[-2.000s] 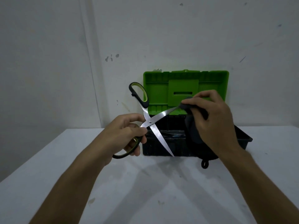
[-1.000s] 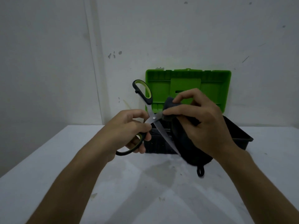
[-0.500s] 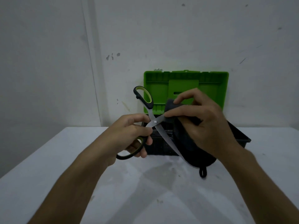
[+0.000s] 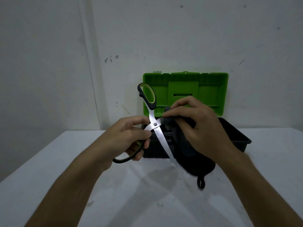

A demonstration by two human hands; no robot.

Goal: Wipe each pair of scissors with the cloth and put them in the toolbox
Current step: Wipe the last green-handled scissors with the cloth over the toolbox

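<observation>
step: wiping blade | left hand [image 4: 129, 138] fingers grip open scissors [image 4: 155, 126] handle | right hand [image 4: 195, 126] fingers pinch cloth [image 4: 195, 159] on blade | advice: stroke pivot-to-tip, clear of edge

The scissors [image 4: 155, 124] are seen with silver blades and black handles lined in yellow-green. The cloth [image 4: 195, 158] is dark grey to black. The toolbox [image 4: 232, 133] is made up of a bright green lid and a black base. The table [image 4: 49, 169] is white with faint grey smudges, and the wall [image 4: 49, 46] is off-white, flecked with dark marks.
</observation>
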